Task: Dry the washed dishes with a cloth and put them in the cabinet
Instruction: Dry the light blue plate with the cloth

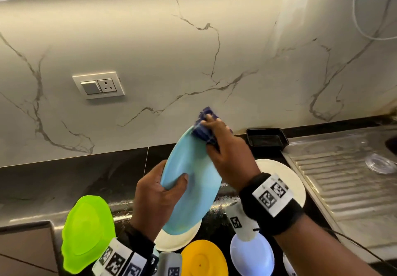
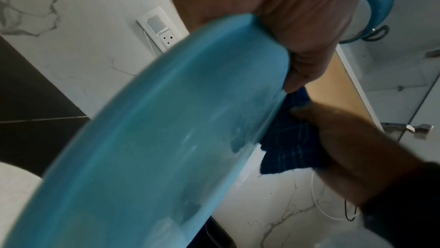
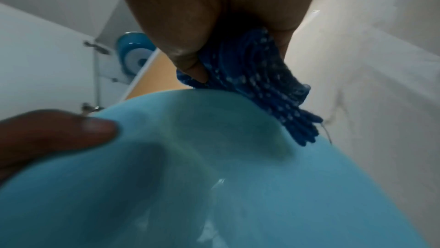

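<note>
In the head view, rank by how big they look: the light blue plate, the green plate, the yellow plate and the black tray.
1. Light blue plate, though held up nearer the camera.
2. Green plate.
3. Yellow plate, partly cut off by the frame.
4. Black tray, though farthest away.

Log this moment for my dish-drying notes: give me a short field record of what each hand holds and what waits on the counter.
left hand: grips the light blue plate by its lower rim, tilted on edge
right hand: presses the dark blue cloth on the plate's upper rim
on counter: green plate, yellow plate, white plates
behind: black tray
right: steel drainboard
</note>
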A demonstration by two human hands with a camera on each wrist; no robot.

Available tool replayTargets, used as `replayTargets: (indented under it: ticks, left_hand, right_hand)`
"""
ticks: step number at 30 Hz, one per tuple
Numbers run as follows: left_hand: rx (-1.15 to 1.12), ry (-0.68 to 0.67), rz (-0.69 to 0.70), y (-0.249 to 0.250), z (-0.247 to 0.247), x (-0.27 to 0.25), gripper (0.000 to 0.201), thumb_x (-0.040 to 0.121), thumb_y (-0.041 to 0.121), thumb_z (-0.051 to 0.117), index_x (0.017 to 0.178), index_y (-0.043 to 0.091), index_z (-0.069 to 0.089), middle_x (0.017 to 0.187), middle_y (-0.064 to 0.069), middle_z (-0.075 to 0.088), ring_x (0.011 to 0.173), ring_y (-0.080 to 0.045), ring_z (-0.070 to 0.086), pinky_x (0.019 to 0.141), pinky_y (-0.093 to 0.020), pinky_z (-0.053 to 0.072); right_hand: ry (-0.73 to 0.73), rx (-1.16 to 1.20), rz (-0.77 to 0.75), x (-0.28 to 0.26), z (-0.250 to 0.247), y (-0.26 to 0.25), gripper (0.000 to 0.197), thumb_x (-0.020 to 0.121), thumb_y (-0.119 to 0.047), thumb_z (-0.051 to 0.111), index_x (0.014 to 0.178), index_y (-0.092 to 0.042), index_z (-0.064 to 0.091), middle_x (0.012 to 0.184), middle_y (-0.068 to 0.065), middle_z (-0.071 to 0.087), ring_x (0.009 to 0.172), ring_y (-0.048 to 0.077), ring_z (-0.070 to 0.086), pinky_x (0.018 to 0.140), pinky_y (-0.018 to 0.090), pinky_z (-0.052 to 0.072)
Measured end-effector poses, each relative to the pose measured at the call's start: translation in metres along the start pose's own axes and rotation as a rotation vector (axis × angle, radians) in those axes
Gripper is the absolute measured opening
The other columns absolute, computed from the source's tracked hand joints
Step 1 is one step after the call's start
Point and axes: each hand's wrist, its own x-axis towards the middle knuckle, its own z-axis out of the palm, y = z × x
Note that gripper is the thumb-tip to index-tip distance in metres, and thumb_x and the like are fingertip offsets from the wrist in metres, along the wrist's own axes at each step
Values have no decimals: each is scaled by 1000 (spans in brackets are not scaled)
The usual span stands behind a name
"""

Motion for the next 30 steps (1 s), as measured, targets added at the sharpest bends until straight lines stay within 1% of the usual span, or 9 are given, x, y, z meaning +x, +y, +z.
replayTargets:
  ticks: [2, 4, 10, 14, 17, 19, 21, 25, 30]
  left_hand:
    - [-3, 0, 26, 1, 3, 3, 16, 79, 23, 72, 90, 36, 71, 79, 15, 71, 66, 0, 62, 61, -14, 47]
    - [-3, -3, 73, 2, 4, 4, 25, 80, 28, 73, 96, 48, 69, 84, 18, 72, 70, -1, 64, 64, -13, 49]
    - [36, 28, 39, 7, 16, 1, 17, 79, 26, 72, 92, 36, 68, 81, 17, 71, 69, -8, 66, 57, -13, 48]
    - [-40, 65, -12, 6, 15, 9, 8, 83, 38, 69, 83, 30, 69, 73, 11, 69, 61, -4, 58, 57, -19, 47]
    - [-420, 115, -133, 0, 11, 16, 60, 83, 74, 60, 88, 15, 70, 80, -3, 68, 75, -16, 58, 69, -30, 50]
    - [-575, 76, -175, -3, 7, 16, 75, 77, 84, 57, 95, 14, 75, 94, -13, 73, 89, -23, 65, 78, -35, 55]
    - [-553, 69, -187, -2, 4, 15, 73, 75, 87, 55, 96, 21, 78, 95, -12, 75, 90, -24, 66, 79, -36, 56]
    - [-558, -5, -199, 1, 3, 13, 87, 74, 85, 57, 115, 9, 69, 110, -17, 73, 101, -28, 68, 88, -46, 55]
    - [-618, 40, -267, 2, -10, 23, 93, 78, 86, 51, 123, 7, 67, 123, -29, 67, 115, -38, 64, 102, -69, 44]
  right_hand:
    - [-14, -70, -193, -10, 6, -16, 52, 88, -24, 42, 138, -18, 53, 154, 0, 43, 144, 25, 37, 117, 37, 30]
    - [-6, -132, -317, -15, 6, -19, 53, 89, -27, 41, 140, -19, 52, 155, -1, 41, 147, 24, 32, 120, 37, 22]
    - [34, 120, 115, 22, -20, 28, 57, 89, -20, 46, 145, -30, 48, 145, -2, 55, 131, 22, 52, 101, 29, 41]
    - [-67, 131, -42, 7, -12, 8, 69, 87, -20, 41, 154, -28, 29, 161, -13, 16, 152, 12, 10, 117, 13, 14]
    - [-161, 35, -304, -16, 7, -13, 69, 87, -16, 37, 155, -23, 28, 163, -8, 13, 153, 21, 4, 123, 33, 13]
    - [-155, -114, -457, -25, 17, -16, 69, 87, -18, 36, 155, -23, 26, 164, -3, 19, 153, 26, 7, 123, 46, 15]
    - [-143, -120, -440, -19, 20, -10, 69, 87, -19, 35, 155, -23, 24, 163, -4, 18, 153, 24, 6, 123, 47, 12]
    - [-128, 140, -64, 12, 12, 3, 69, 90, -12, 39, 156, -28, 24, 163, -13, 11, 153, 18, 0, 124, 48, 13]
    - [-250, -34, -325, -4, 30, -30, 63, 92, -21, 32, 155, -25, 30, 161, -10, 13, 151, 23, -1, 123, 50, 7]
